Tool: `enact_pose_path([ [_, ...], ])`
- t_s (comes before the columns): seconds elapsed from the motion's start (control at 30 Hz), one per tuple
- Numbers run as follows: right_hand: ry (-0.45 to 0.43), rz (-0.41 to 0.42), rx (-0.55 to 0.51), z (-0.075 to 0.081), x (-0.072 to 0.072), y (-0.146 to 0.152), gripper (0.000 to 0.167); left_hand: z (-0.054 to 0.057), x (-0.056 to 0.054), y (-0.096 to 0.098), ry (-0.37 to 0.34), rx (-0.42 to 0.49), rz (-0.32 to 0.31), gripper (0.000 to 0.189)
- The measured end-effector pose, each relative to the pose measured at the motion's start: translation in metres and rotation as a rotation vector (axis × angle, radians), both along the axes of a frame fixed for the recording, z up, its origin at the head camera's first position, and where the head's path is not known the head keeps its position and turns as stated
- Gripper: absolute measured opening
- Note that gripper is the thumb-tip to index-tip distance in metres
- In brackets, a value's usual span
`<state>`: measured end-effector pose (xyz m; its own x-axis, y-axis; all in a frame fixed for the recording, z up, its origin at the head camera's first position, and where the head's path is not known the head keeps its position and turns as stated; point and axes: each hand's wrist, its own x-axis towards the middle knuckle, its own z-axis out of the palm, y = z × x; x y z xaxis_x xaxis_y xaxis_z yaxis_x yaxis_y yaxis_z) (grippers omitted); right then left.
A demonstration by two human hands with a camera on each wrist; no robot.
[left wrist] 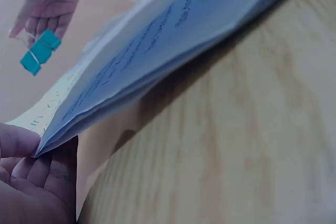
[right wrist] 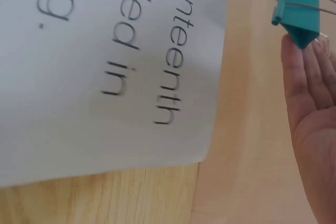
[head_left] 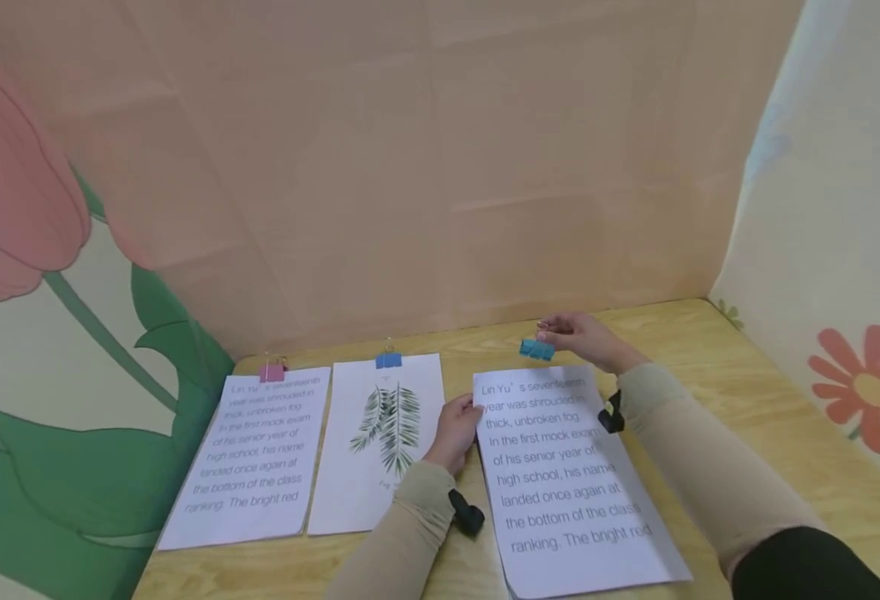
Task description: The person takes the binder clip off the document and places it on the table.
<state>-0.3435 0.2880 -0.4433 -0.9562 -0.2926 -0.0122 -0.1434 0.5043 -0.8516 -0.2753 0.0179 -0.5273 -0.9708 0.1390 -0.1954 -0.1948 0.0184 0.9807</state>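
At the left of the desk point(head_left: 770, 425), the pink clip point(head_left: 272, 372) and blue clip point(head_left: 389, 361) already hold two stacks point(head_left: 350, 500). The right stack point(head_left: 560, 487) is not yet clipped: my left hand point(head_left: 455, 432) pinches its left edge; my right hand point(head_left: 588, 340) pinches the teal clip point(head_left: 536, 349) just beyond its far edge.

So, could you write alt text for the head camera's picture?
A person's right hand holds a turquoise binder clip near the top of printed pages gripped by the left hand. On the wooden table to the left lie pink-clipped text pages and a blue-clipped leaf picture.
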Motion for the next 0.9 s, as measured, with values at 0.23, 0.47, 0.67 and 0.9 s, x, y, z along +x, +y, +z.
enact_pose_path([
  [0.23, -0.017, -0.018, 0.009, 0.001, 0.015, 0.007, 0.066, 0.003, -0.005, 0.006, -0.014, -0.007, -0.012, 0.031],
  [0.47, -0.043, -0.045, 0.038, -0.003, 0.026, 0.018, 0.064, 0.011, -0.015, 0.015, -0.014, -0.051, 0.004, 0.031],
  [0.67, -0.081, -0.073, 0.041, -0.012, 0.03, 0.026, 0.072, 0.014, -0.023, 0.021, -0.019, -0.043, 0.011, 0.032],
  [0.9, -0.075, -0.098, 0.076, -0.022, 0.034, 0.038, 0.069, 0.012, -0.032, 0.024, -0.007, -0.015, 0.039, 0.031],
])
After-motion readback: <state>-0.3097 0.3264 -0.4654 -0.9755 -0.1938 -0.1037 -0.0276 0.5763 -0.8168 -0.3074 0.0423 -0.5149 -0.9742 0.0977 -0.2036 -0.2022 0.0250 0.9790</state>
